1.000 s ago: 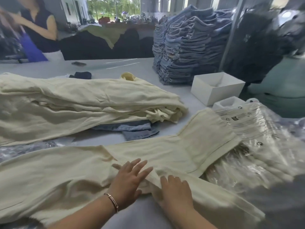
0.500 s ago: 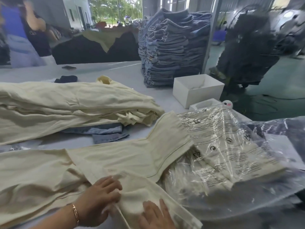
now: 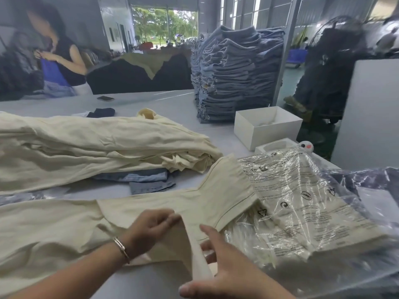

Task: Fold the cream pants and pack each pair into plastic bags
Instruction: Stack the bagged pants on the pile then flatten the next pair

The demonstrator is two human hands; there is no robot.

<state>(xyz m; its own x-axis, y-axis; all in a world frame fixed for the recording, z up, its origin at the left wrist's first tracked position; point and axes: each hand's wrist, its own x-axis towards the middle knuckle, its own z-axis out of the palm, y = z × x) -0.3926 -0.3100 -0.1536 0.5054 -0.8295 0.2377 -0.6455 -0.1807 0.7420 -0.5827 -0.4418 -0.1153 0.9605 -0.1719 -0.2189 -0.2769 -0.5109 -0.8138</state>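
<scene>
Cream pants [image 3: 151, 212] lie spread across the near table [image 3: 151, 102], waistband end toward the right and overlapping a stack of bagged pants [image 3: 302, 208]; the left hand [image 3: 149, 225] pinches a raised fold of the fabric, while the right hand [image 3: 220, 266], fingers spread and relaxed, rests against the lifted near edge. Behind lie a pile of unfolded cream pants [image 3: 86, 147], a white box [image 3: 265, 128] and stacked denim [image 3: 233, 76]. Risk: a one-handed pinch may let the fold skew, and the overlap may drag the slippery bags.
</scene>
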